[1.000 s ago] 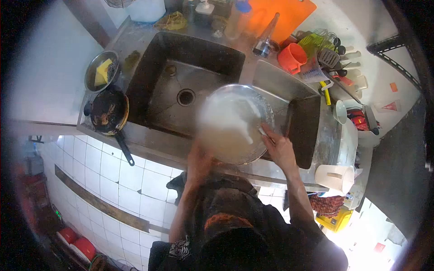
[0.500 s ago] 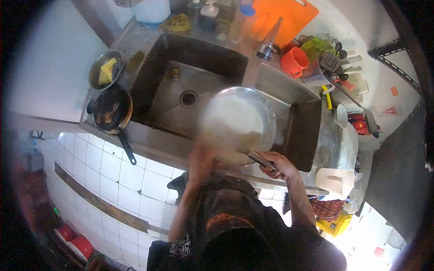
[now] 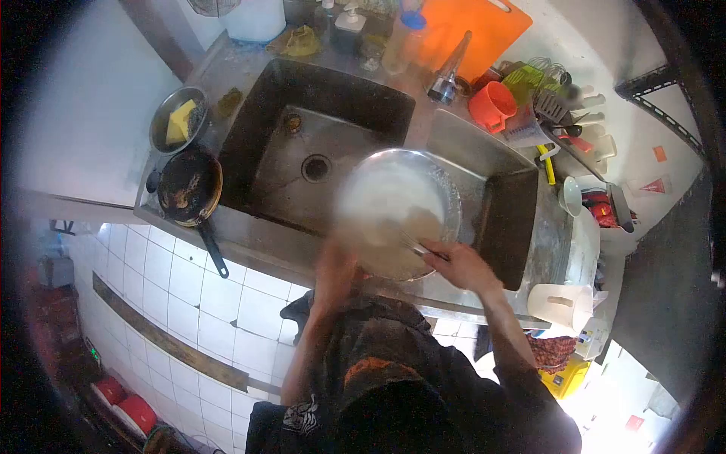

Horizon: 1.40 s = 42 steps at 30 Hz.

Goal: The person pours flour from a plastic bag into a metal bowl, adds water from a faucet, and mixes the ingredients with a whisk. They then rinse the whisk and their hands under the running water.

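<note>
A wide metal bowl [image 3: 454,216] rests over the divider and front edge of the double sink. Pale, whitish contents [image 3: 393,189] fill it, with a tan patch at the right side; a haze blurs its left part. My right hand [image 3: 457,265] is closed around the handle of a whisk [image 3: 413,244], whose wire end dips into the contents. At the bowl's near-left rim, my left hand [image 3: 336,265] is closed on the edge, its fingers partly blurred.
The left sink basin [image 3: 272,174] has a drain. On the left counter sit a frying pan [image 3: 189,185] and a metal bowl with a yellow sponge [image 3: 180,122]. Behind stand a faucet [image 3: 446,83], an orange cutting board [image 3: 484,34] and a red mug [image 3: 491,106].
My right hand has moved slightly left and up with the whisk, lowering the handle over the bowl. My left hand stays at the rim.
</note>
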### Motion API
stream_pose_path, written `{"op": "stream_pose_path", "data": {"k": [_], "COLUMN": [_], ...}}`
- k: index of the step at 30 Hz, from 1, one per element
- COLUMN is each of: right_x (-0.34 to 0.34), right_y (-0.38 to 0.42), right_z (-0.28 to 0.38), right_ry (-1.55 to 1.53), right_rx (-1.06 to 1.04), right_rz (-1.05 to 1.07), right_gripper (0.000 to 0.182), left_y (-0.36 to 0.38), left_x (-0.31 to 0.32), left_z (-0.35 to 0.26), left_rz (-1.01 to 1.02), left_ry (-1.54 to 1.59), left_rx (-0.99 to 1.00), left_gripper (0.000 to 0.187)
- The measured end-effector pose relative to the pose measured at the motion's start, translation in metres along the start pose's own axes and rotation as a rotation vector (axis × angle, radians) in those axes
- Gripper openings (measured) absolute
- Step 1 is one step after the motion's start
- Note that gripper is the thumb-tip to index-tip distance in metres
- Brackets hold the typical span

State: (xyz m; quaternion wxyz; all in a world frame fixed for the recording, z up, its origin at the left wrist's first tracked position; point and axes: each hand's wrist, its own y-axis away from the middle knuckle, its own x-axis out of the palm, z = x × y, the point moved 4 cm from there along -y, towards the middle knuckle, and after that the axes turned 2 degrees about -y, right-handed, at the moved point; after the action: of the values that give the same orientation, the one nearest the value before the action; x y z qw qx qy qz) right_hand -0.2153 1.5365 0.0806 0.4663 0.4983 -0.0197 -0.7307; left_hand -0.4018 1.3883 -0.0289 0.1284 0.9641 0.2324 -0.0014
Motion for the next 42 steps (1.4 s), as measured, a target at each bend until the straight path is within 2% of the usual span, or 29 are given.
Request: {"op": "stream_pose_path", "data": {"k": [3, 5, 7, 9, 10, 11, 12, 13, 14, 15, 17, 18, 19, 20, 21, 23, 25, 26, 27, 29, 30, 32, 33, 35, 37, 38, 39, 41, 42], "right_x": [-0.023, -0.007, -0.010, -0.022, -0.043, -0.037, -0.034, -0.033, -0.023, -0.027, -0.035, -0.050, -0.048, -0.050, -0.047, -0.030, -0.033, -0.051, -0.050, -0.060, -0.042, -0.034, -0.031, -0.049, -0.066, -0.051, -0.043, -0.027, -0.033], "right_y": [0.000, -0.010, -0.013, -0.004, 0.000, -0.005, -0.016, -0.019, -0.021, -0.017, -0.006, -0.004, -0.006, -0.013, -0.018, -0.019, -0.007, -0.004, -0.006, -0.014, -0.021, -0.012, -0.011, -0.006, -0.008, -0.011, -0.006, -0.007, -0.002], "right_z": [-0.003, 0.006, 0.007, 0.001, 0.010, 0.004, -0.004, -0.001, 0.004, 0.002, 0.007, 0.004, 0.003, 0.002, 0.001, -0.003, -0.001, 0.003, 0.003, -0.001, -0.001, 0.000, 0.000, -0.002, -0.012, -0.008, -0.009, 0.000, -0.008], "right_ry": [0.153, 0.142, 0.128, 0.101, 0.104, 0.107, 0.196, 0.279, 0.207, 0.209, 0.268, 0.259, 0.260, 0.275, 0.286, 0.335, 0.286, 0.327, 0.325, 0.310, 0.314, 0.259, 0.207, 0.238, 0.296, 0.183, 0.180, 0.117, 0.214], "right_rx": [0.071, 0.027, -0.031, -0.108, 0.145, 0.150, 0.077, 0.008, -0.034, -0.036, -0.171, 0.061, 0.067, 0.050, 0.035, 0.019, -0.172, 0.059, 0.064, 0.135, 0.019, -0.040, -0.099, -0.056, 0.159, 0.055, 0.060, -0.073, -0.092], "right_rz": [-0.075, -0.102, -0.136, 0.066, 0.172, 0.171, -0.020, -0.209, -0.149, -0.152, 0.047, 0.170, 0.171, 0.022, -0.124, -0.056, 0.090, 0.228, 0.230, -0.116, -0.127, -0.008, 0.113, 0.171, -0.096, -0.232, -0.229, 0.099, 0.111], "right_gripper": [0.037, 0.038, 0.038, 0.040, 0.040, 0.040, 0.039, 0.039, 0.038, 0.038, 0.037, 0.037, 0.037, 0.037, 0.037, 0.037, 0.036, 0.036, 0.036, 0.036, 0.037, 0.038, 0.039, 0.039, 0.039, 0.039, 0.039, 0.040, 0.042], "left_y": [0.003, 0.009, 0.009, 0.006, 0.002, 0.000, 0.000, 0.002, 0.004, 0.002, -0.004, -0.003, -0.002, -0.002, -0.001, 0.003, 0.001, 0.002, 0.003, 0.000, 0.003, 0.004, 0.004, 0.010, 0.005, 0.003, 0.007, 0.005, 0.003], "left_x": [-0.002, 0.001, 0.000, -0.002, -0.004, -0.002, 0.000, 0.002, 0.006, 0.006, 0.001, 0.000, 0.000, 0.003, 0.005, 0.007, 0.004, 0.002, 0.002, 0.002, 0.001, 0.002, 0.002, 0.002, 0.005, 0.007, 0.008, 0.003, 0.002], "left_z": [-0.026, -0.051, -0.047, -0.031, -0.030, -0.030, -0.023, -0.027, -0.027, -0.019, -0.003, 0.001, -0.010, -0.022, -0.030, -0.044, -0.018, -0.015, -0.011, -0.034, -0.043, -0.055, -0.056, -0.053, -0.027, -0.028, -0.028, -0.047, -0.038], "left_rz": [-0.070, -0.020, -0.009, 0.001, -0.031, -0.067, -0.068, -0.029, 0.009, 0.009, 0.001, 0.002, -0.038, -0.082, -0.078, 0.013, -0.013, -0.023, -0.018, -0.081, -0.077, 0.000, -0.010, -0.060, -0.040, -0.021, -0.017, -0.042, -0.049], "left_ry": [-0.176, 0.174, 0.208, 0.239, 0.002, -0.231, -0.227, -0.001, 0.224, 0.225, 0.035, 0.033, -0.130, -0.289, -0.283, 0.294, 0.181, 0.067, 0.067, -0.181, -0.180, 0.165, 0.164, 0.133, 0.032, -0.077, -0.078, 0.164, 0.162], "left_rx": [0.153, -0.128, -0.184, -0.239, -0.042, 0.157, 0.159, 0.008, -0.143, -0.139, 0.025, 0.025, 0.132, 0.243, 0.244, -0.162, -0.107, -0.062, -0.065, 0.175, 0.171, -0.123, -0.117, -0.134, -0.048, 0.040, 0.036, -0.072, -0.069], "left_gripper": [0.048, 0.048, 0.049, 0.049, 0.049, 0.049, 0.049, 0.050, 0.051, 0.051, 0.052, 0.052, 0.053, 0.054, 0.054, 0.053, 0.052, 0.052, 0.052, 0.049, 0.049, 0.049, 0.049, 0.049, 0.049, 0.049, 0.049, 0.049, 0.049]}}
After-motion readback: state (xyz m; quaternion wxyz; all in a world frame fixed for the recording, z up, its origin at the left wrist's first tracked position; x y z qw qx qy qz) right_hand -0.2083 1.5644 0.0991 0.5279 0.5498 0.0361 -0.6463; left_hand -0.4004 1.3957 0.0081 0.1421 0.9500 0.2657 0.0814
